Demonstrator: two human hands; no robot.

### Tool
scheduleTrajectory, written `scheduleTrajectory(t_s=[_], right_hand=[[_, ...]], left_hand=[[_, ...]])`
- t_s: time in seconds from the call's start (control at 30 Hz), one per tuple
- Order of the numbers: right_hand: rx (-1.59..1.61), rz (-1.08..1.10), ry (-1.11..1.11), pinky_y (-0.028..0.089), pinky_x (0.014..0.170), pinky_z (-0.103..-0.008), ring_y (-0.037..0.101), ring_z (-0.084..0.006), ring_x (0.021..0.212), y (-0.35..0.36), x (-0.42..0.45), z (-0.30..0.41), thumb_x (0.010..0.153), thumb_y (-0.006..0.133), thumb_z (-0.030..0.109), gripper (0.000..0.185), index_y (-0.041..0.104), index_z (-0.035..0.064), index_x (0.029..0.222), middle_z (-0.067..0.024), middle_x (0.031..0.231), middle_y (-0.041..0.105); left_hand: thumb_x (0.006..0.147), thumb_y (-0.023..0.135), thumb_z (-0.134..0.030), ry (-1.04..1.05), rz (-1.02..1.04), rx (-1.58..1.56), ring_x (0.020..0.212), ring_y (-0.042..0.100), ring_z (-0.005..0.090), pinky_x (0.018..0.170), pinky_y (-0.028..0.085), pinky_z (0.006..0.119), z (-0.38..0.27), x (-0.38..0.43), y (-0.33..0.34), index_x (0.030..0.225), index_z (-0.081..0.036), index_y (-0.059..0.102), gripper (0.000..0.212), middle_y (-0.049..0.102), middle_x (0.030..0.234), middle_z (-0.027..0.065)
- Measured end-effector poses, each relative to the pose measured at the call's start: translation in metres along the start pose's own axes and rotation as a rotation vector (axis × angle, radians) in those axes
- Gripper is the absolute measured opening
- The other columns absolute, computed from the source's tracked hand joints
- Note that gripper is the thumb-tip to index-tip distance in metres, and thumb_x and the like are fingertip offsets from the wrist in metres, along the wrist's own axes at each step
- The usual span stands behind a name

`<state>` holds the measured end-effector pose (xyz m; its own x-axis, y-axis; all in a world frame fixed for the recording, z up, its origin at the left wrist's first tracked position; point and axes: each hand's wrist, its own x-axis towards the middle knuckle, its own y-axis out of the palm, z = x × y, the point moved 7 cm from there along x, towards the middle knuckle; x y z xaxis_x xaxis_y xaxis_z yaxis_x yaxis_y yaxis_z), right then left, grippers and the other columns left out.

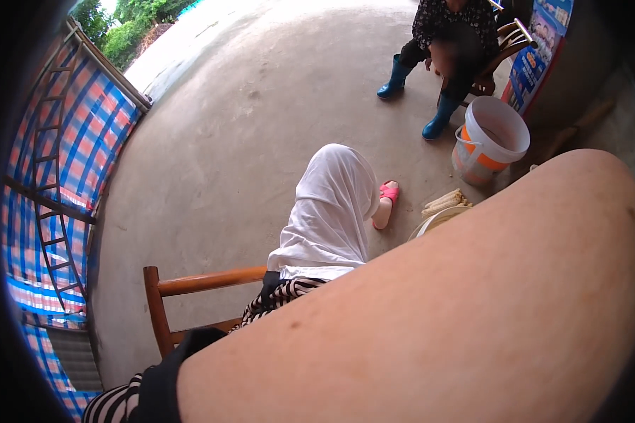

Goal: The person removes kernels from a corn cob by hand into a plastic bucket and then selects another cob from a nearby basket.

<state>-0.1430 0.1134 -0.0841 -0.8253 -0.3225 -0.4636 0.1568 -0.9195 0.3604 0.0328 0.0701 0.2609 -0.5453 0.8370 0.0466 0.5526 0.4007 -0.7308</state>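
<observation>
Neither of my hands is in view. My bare forearm or upper arm (pixel 402 296), close to the camera, crosses the lower right of the picture below a black-edged striped sleeve. Beneath it, white cloth (pixel 330 211) covers a bent knee, and a foot in a pink sandal (pixel 389 191) rests on the concrete floor. Beside the arm's upper edge, corn cobs (pixel 444 203) lie at a pale round container (pixel 442 218), mostly hidden by the arm. Farther off stands a white plastic bucket with an orange band (pixel 488 158), its handle hanging at the side.
A person (pixel 455 31) in blue rubber boots sits on a chair beyond the bucket. A wooden chair rail (pixel 211 280) is at lower left. Along the left, a ladder (pixel 47 158) stands against blue, red and white checked sheeting (pixel 95 106). A printed panel (pixel 537 58) is at upper right.
</observation>
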Motion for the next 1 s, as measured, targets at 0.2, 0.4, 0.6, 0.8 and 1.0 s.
scheduleTrajectory(t_s=[0.2,0.4,0.6,0.8,1.0], right_hand=[[-0.031,0.014,-0.023,0.043,0.052,-0.0228,0.054,-0.01,0.066,0.013,0.004,-0.005,0.08,0.053,0.032,0.025,0.056,0.0082,0.085,0.0011,0.078,0.058],[-0.015,0.002,-0.04,0.042,0.053,-0.0229,0.053,-0.0096,0.065,0.006,0.001,0.006,0.079,0.055,0.03,0.024,0.057,0.0072,0.082,0.0013,0.076,0.057],[-0.021,-0.002,-0.108,0.041,0.054,-0.0229,0.052,-0.0092,0.065,0.012,0.001,0.008,0.078,0.056,0.029,0.022,0.057,0.0061,0.08,0.0014,0.074,0.056],[-0.078,-0.037,-0.255,0.04,0.056,-0.0229,0.051,-0.0089,0.065,0.016,-0.01,0.03,0.078,0.057,0.027,0.022,0.057,0.0051,0.077,0.0015,0.072,0.055],[-0.094,-0.054,-0.365,0.04,0.057,-0.0229,0.049,-0.0085,0.064,0.018,-0.019,0.046,0.077,0.058,0.025,0.021,0.057,0.004,0.075,0.0016,0.07,0.055]], left_hand=[[0.076,0.054,-0.021,0.094,0.04,-0.009,0.09,0.056,0.0201,0.08,0.044,0.033,-0.009,0.001,-0.012,0.105,-0.004,0.054,0.033,0.059,0.096,0.0106],[0.077,0.054,-0.014,0.161,0.116,-0.038,0.093,0.055,0.018,0.082,0.043,0.032,-0.033,0.006,-0.012,0.108,-0.003,0.052,0.033,0.058,0.1,0.0096],[0.078,0.055,-0.007,0.235,0.226,-0.03,0.096,0.054,0.016,0.084,0.043,0.031,-0.046,0.036,-0.036,0.112,-0.003,0.05,0.035,0.057,0.103,0.0085],[0.078,0.056,-0.001,-0.138,0.18,-0.391,0.098,0.053,0.0139,0.086,0.042,0.029,0.012,0.054,-0.084,0.115,-0.002,0.048,0.038,0.056,0.106,0.0075],[0.078,0.048,0.008,-0.262,-0.161,-1.358,0.096,0.053,0.014,0.083,0.044,0.027,0.058,0.019,-0.08,0.119,-0.004,0.046,0.043,0.057,0.099,0.009]])
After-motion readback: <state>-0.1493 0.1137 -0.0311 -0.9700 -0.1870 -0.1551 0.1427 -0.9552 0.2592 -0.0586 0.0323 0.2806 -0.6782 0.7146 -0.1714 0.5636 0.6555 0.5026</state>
